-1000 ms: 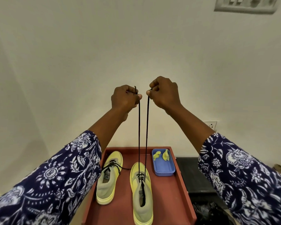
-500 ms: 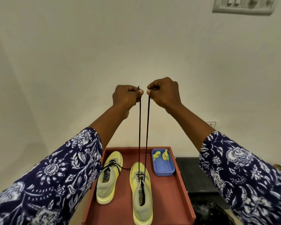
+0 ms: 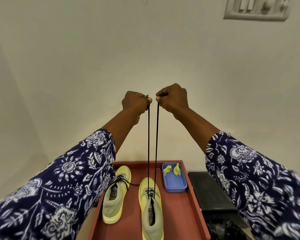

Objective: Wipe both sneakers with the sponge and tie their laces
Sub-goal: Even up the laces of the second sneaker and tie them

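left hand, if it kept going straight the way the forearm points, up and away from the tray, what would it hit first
Probably only the plain wall. The left hand, pinching a lace end, has nothing else ahead of it in this view, though how far off the wall is cannot be judged.

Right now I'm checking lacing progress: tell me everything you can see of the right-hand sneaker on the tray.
The right sneaker is pale yellow with a grey collar and thick light sole, toe toward the wall, upright on the red tray. Its black laces are untied, running taut up from the eyelets in two near-parallel strands, one pinched by the left hand, one by the right hand.
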Demonstrator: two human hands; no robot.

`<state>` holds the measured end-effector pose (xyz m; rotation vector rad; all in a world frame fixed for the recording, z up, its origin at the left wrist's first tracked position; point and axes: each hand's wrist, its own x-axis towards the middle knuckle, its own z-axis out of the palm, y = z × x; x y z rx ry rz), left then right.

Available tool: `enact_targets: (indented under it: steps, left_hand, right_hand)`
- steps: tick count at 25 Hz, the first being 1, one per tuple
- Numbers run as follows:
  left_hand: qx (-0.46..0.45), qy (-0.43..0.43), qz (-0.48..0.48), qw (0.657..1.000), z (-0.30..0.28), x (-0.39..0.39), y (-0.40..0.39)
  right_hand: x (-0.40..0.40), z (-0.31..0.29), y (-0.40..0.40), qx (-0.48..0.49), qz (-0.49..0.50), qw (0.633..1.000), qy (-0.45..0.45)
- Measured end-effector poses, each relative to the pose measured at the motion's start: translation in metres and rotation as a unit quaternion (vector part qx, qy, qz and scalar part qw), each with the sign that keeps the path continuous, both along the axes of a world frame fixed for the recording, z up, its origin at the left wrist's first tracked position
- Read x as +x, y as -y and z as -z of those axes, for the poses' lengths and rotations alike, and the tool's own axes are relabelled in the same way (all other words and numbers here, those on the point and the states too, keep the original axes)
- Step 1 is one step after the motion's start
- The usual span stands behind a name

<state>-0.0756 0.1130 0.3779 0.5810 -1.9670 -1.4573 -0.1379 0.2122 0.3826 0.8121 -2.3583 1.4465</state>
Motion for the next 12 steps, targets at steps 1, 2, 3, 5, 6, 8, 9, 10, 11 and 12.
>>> enact_targets:
  steps: [1,2,3,5,6,8,9,10,11,12]
  left_hand:
    - [-0.001,0.002,-0.002,1.0,-0.0004,-0.0014,0.0013]
    - [-0.001,0.004,-0.004,1.0,-0.0007,-0.0025,0.0023]
    - [-0.001,0.004,-0.005,1.0,-0.0008,-0.0035,0.0031]
    - [-0.001,0.004,-0.005,1.0,-0.0009,-0.0052,0.0043]
    - [-0.003,0.005,-0.006,1.0,-0.0009,-0.0058,0.0046]
    - [-0.004,0.005,-0.005,1.0,-0.0007,-0.0071,0.0052]
    - [-0.004,0.005,-0.005,1.0,-0.0004,-0.0075,0.0057]
    - [-0.003,0.003,-0.006,1.0,-0.0002,-0.0077,0.0062]
    - [-0.003,0.003,-0.007,1.0,-0.0003,-0.008,0.0071]
    - [-0.004,0.003,-0.008,1.0,-0.0003,-0.0085,0.0079]
  right_hand:
    - [-0.0019,-0.0007,0.0004,-0.001,0.002,1.0,0.003]
    - [-0.0035,-0.0009,0.0007,-0.002,0.004,1.0,0.005]
    - [-0.0045,-0.0009,0.0009,-0.001,0.006,1.0,0.006]
    - [-0.0064,-0.0011,0.0015,0.001,0.007,1.0,0.006]
    - [-0.007,-0.0013,0.0018,0.002,0.006,1.0,0.005]
    - [-0.0077,-0.0017,0.0026,0.003,0.003,1.0,0.003]
    - [-0.008,-0.0018,0.0031,0.004,0.002,1.0,0.002]
    - [-0.0084,-0.0015,0.0038,0.005,0.002,1.0,0.001]
    - [-0.0085,-0.0013,0.0045,0.005,0.001,1.0,0.0]
    - [-0.0087,-0.001,0.0052,0.006,0.001,1.0,-0.001]
